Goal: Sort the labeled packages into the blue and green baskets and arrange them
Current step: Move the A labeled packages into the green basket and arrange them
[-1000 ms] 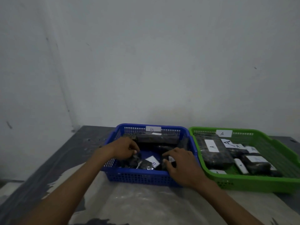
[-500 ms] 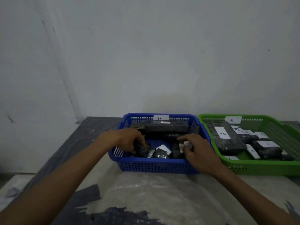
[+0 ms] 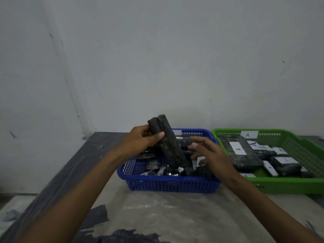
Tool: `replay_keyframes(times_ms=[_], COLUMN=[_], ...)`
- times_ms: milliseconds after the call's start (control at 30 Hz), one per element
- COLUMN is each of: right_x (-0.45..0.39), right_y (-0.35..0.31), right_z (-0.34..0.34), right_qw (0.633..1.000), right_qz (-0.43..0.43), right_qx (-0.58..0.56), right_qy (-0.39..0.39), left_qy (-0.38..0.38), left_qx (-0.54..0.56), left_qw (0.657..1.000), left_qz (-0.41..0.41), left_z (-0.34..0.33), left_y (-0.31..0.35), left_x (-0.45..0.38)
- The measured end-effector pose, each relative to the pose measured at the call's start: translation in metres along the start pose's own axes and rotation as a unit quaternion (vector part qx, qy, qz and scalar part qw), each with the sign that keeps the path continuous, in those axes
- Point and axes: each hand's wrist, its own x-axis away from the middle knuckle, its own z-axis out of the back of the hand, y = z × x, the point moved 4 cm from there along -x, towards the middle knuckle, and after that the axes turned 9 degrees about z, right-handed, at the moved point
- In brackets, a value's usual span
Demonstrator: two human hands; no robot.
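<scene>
A person's 2 bare forearms reach from the near edge toward 2 baskets on a grey table (image 3: 73, 172). The left hand (image 3: 142, 140) is clamped around a long dark wrapped package (image 3: 169, 146), thumb across its front, holding it tilted with its top end above the far rim of the blue basket (image 3: 168, 185) and its lower end down among the other dark packages inside. Any label on it is hidden from view. The right hand (image 3: 208, 155) hovers over the right part of the blue basket, fingers spread apart and gripping nothing; it covers several packages beneath. The blue basket's white rim tag is mostly hidden behind the lifted package. Just to the right, touching or nearly so, the green basket (image 3: 287, 185) holds dark packages with white A labels; its right end is cut off by the frame. Crinkled clear plastic sheet (image 3: 166, 213) covers the open near table. A bare wall (image 3: 175, 58) stands behind.
</scene>
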Motion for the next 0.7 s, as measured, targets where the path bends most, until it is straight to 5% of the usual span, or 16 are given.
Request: replay_keyframes(times_ms=[133, 367, 533, 700], right_x=[-0.002, -0.004, -0.004, -0.008], right_y=[-0.006, -0.010, -0.011, -0.014], right_z=[-0.022, -0.022, -0.019, 0.000], right_qw=[0.993, 0.980, 0.970, 0.955], right_qz=[-0.002, 0.046, 0.096, 0.138], right_qx=[0.024, 0.101, 0.163, 0.256], right_qy=[-0.112, -0.168, -0.151, -0.058], left_qy=[-0.027, -0.091, -0.152, -0.098], left_qx=[0.023, 0.001, -0.002, 0.129], left_qw=[0.999, 0.994, 0.986, 0.986], left_qz=[-0.012, -0.065, -0.069, 0.024], left_z=[-0.011, -0.017, -0.024, -0.021], left_y=[0.005, 0.015, 0.015, 0.008], left_x=[0.005, 0.020, 0.028, 0.019])
